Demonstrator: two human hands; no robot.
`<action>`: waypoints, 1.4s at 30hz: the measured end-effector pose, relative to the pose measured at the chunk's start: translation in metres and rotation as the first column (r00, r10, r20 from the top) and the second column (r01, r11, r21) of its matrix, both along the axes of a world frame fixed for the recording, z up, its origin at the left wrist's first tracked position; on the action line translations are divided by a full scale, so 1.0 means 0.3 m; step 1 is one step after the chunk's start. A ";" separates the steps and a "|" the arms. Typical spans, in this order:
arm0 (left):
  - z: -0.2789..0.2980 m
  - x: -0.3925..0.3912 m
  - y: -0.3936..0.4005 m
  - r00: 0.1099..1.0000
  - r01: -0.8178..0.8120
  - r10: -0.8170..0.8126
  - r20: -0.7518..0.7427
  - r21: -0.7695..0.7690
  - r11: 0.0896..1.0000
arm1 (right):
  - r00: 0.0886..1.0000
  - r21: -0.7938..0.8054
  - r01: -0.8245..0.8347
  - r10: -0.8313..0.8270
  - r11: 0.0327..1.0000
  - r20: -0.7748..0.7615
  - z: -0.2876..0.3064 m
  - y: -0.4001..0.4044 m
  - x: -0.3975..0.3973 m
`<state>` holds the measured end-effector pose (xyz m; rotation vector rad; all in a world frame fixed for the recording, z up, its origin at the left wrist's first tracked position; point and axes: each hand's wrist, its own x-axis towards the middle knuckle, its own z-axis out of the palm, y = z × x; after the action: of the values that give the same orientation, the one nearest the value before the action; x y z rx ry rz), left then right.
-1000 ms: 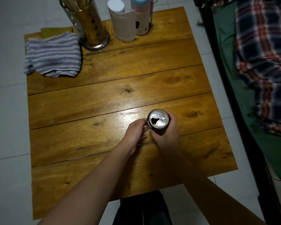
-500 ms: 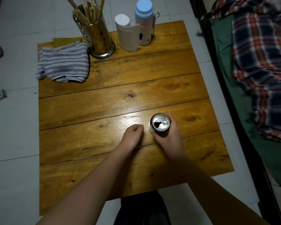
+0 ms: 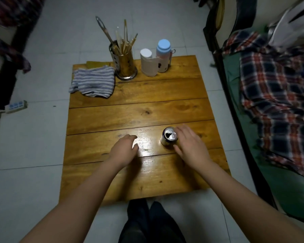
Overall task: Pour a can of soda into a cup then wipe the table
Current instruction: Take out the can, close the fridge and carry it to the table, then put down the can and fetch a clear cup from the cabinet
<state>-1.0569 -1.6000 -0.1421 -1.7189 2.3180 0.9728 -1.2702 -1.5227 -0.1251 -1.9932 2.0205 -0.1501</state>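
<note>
Presently, head view:
Soda can (image 3: 169,137): upright, opened, on wooden table (image 3: 130,106), near edge half.
Right hand (image 3: 191,146): fingers loosely spread beside the can; contact unclear.
Left hand (image 3: 124,149): relaxed, holding nothing, apart from can.
Cup (image 3: 148,63): far edge, beside bottle (image 3: 163,56).
Striped cloth (image 3: 93,81): far left corner.

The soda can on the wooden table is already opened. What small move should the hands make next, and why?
Probably the right hand should close round the opened silver and blue soda can and lift it. The can stands upright, and the hand lies open beside it without gripping. The left hand is free to fetch the white cup at the far edge of the wooden plank table.
</note>
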 end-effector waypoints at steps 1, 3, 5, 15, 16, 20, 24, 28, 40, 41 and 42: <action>0.028 0.018 0.011 1.000 0.000 0.000 0.001 -0.026 1.000 | 0.999 -0.015 -0.027 0.027 1.000 -0.021 0.020 0.000 0.010; 0.080 0.059 0.039 0.999 -0.035 0.034 -0.017 -0.058 0.998 | 0.997 -0.028 -0.076 0.075 0.997 -0.034 0.061 0.002 0.037; 0.131 0.105 0.077 0.997 -0.071 0.069 -0.034 -0.089 0.993 | 0.990 -0.033 -0.137 0.136 0.990 -0.036 0.098 0.005 0.070; 0.298 0.417 0.310 0.969 -0.200 0.234 0.076 -0.305 0.931 | 0.882 -0.082 -0.469 0.463 0.879 -0.085 0.226 -0.003 0.345; 0.310 0.454 0.341 0.961 -0.222 0.263 0.089 -0.321 0.921 | 0.861 -0.079 -0.507 0.501 0.858 -0.090 0.238 0.001 0.385; 0.347 0.613 0.478 0.915 -0.307 0.381 0.133 -0.382 0.871 | 0.746 -0.071 -0.664 0.653 0.744 -0.134 0.276 0.026 0.561; 0.380 0.778 0.655 0.836 -0.431 0.528 0.152 -0.416 0.801 | 0.626 -0.049 -0.777 0.761 0.627 -0.170 0.314 0.087 0.758; 0.411 0.941 0.869 0.727 -0.539 0.664 0.174 -0.454 0.709 | 0.514 -0.036 -0.857 0.847 0.514 -0.138 0.349 0.192 0.976; 0.438 1.226 1.493 0.429 -0.675 0.888 0.168 -0.593 0.439 | 0.187 -0.121 -0.977 0.979 0.176 -0.083 0.378 0.590 1.521; 0.441 1.237 1.530 0.406 -0.681 0.897 0.176 -0.596 0.425 | 0.153 -0.130 -0.982 0.984 0.140 -0.093 0.385 0.618 1.553; 0.446 1.249 1.566 0.382 -0.685 0.906 0.182 -0.603 0.410 | 0.119 -0.138 -0.985 0.988 0.105 -0.102 0.390 0.645 1.587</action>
<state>-0.6822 -1.1303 -0.0083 -2.9930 1.2616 -0.0962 -0.7942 -1.3292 -0.0082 -2.9537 0.1680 -0.0168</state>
